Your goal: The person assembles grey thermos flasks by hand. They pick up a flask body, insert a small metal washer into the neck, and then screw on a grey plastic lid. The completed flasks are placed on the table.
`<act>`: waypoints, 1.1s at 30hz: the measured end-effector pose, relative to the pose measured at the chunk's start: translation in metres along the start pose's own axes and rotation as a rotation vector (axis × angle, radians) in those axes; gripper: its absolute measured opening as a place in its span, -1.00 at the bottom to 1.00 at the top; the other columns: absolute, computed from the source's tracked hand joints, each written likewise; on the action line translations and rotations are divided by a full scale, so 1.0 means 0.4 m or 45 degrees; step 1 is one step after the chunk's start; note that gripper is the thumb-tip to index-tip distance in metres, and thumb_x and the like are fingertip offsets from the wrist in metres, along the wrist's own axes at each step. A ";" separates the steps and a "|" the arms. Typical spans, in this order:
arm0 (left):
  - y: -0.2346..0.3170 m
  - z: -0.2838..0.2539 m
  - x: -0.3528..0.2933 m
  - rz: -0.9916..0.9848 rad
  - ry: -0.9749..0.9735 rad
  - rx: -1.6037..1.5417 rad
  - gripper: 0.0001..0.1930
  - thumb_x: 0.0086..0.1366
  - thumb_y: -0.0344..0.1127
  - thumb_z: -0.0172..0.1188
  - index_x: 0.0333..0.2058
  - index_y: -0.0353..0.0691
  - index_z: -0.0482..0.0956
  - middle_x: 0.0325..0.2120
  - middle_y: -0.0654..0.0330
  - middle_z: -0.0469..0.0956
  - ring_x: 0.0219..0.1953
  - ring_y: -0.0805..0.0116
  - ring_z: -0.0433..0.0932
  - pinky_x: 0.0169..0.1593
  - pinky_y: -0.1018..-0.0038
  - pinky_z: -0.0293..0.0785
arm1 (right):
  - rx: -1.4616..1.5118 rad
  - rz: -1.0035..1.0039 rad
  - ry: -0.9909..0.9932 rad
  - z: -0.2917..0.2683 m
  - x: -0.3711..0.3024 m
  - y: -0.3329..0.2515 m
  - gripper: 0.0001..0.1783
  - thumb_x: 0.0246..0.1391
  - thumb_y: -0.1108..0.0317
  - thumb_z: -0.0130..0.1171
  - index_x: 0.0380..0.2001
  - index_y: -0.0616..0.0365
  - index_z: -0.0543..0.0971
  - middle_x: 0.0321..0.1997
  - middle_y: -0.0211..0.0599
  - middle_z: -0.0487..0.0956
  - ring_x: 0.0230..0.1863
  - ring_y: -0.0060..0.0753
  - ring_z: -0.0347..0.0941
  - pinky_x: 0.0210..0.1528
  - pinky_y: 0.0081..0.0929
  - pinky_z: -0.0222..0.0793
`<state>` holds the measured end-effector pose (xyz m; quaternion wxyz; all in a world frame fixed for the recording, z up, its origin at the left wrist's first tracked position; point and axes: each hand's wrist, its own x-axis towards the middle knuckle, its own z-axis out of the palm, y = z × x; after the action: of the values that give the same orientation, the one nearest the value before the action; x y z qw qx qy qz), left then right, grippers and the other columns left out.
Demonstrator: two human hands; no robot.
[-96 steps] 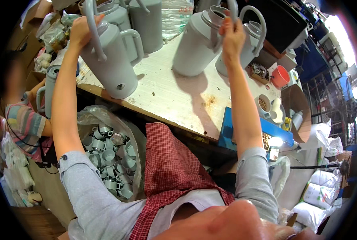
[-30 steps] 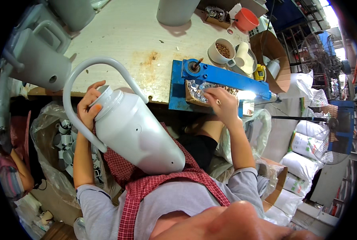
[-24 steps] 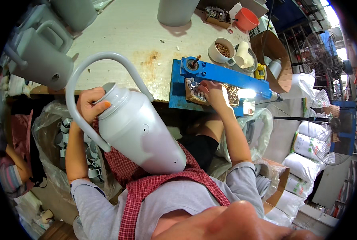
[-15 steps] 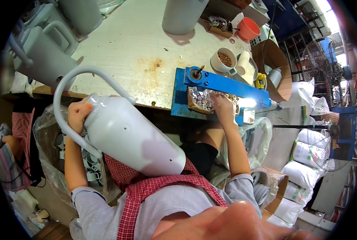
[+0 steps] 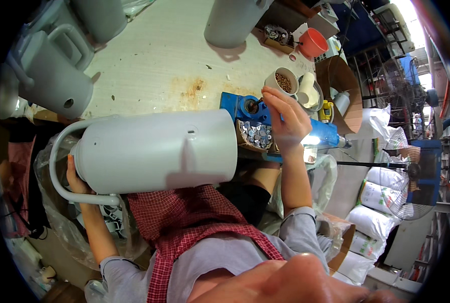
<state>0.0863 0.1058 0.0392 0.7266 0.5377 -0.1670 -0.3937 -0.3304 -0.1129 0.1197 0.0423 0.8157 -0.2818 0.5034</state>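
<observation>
My left hand [image 5: 78, 177] is wrapped around the narrow neck end of a pale grey vacuum jug [image 5: 154, 151]. The jug lies level above my lap, its carrying handle [image 5: 58, 156] looped at the left and its base facing right. Small holes show in its side. My right hand [image 5: 288, 118] is raised with its fingers together, tips beside the metal post of a blue bench fixture [image 5: 230, 103]. Anything small in those fingers is hidden. Just below sits an open box of small metal parts [image 5: 256, 134].
More grey jugs [image 5: 58, 70] stand at the left, another [image 5: 230, 25] at the back. A cup of brass-coloured small parts [image 5: 283, 81] and an orange-red bowl [image 5: 313, 43] are on the right. Plastic-lined bags hang below the table edge. White sacks [image 5: 366, 224] and a fan [image 5: 411, 166] stand farther right.
The jug has swung from a slant to level, its base now up beside the blue fixture. My right hand has risen out of the parts box to the fixture's post.
</observation>
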 end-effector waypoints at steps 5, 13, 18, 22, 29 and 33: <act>-0.008 -0.027 -0.001 -0.049 0.027 -0.136 -0.52 0.43 0.00 -0.10 -0.01 -0.34 0.49 -0.14 0.07 0.59 -0.15 0.31 0.60 -0.07 0.41 0.53 | -0.088 -0.037 -0.108 -0.010 -0.014 0.000 -0.77 -0.15 0.57 0.35 -0.32 0.24 0.65 -0.27 -0.18 0.67 -0.30 -0.26 0.62 -0.25 -0.49 0.54; -0.041 0.171 0.044 0.037 0.071 -0.206 -0.57 0.42 -0.02 -0.05 -0.08 -0.31 0.53 -0.19 0.14 0.59 -0.17 0.36 0.58 -0.08 0.43 0.51 | 0.368 0.547 -0.161 -0.095 -0.131 -0.088 -0.54 -0.08 0.37 0.39 -0.07 0.31 0.57 -0.26 -0.14 0.63 -0.25 -0.31 0.58 -0.14 -0.50 0.46; -0.193 0.400 0.034 0.337 -0.175 -0.080 -0.68 0.38 -0.13 0.09 -0.47 -0.23 0.53 -0.59 0.34 0.47 -0.55 0.60 0.35 -0.43 0.61 0.30 | 0.372 1.297 0.197 -0.197 -0.302 -0.041 -0.69 0.05 0.53 0.23 -0.10 0.35 0.53 -0.26 -0.29 0.60 -0.23 -0.50 0.51 -0.10 -0.54 0.40; -0.288 0.541 0.003 0.563 -0.726 0.125 -0.55 0.38 0.00 0.08 -0.46 -0.34 0.52 -0.49 0.26 0.48 -0.43 0.54 0.36 -0.30 0.55 0.30 | 0.393 1.488 0.432 -0.271 -0.382 0.030 -0.64 0.16 0.56 0.08 0.05 0.34 0.44 -0.01 -0.27 0.53 0.00 -0.47 0.44 0.10 -0.52 0.32; -0.328 0.616 -0.011 0.431 -0.728 0.125 -0.50 0.35 0.06 0.11 -0.40 -0.39 0.53 -0.41 0.24 0.47 -0.35 0.49 0.36 -0.22 0.53 0.32 | 0.395 1.404 0.451 -0.313 -0.433 0.085 -0.65 0.17 0.51 0.11 0.03 0.37 0.46 -0.06 -0.27 0.56 -0.05 -0.48 0.46 0.05 -0.54 0.33; -0.328 0.618 -0.010 0.362 -0.715 0.110 -0.51 0.36 0.05 0.10 -0.43 -0.38 0.52 -0.48 0.29 0.44 -0.41 0.53 0.33 -0.29 0.56 0.28 | 0.424 1.385 0.430 -0.321 -0.424 0.085 -0.63 0.17 0.50 0.11 0.05 0.38 0.44 -0.04 -0.24 0.55 -0.02 -0.44 0.46 0.07 -0.52 0.32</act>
<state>-0.1327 -0.0665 0.0105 0.6763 0.4098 -0.4512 -0.4137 -0.5065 -0.0253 0.0318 -0.3061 0.4583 -0.5661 0.6130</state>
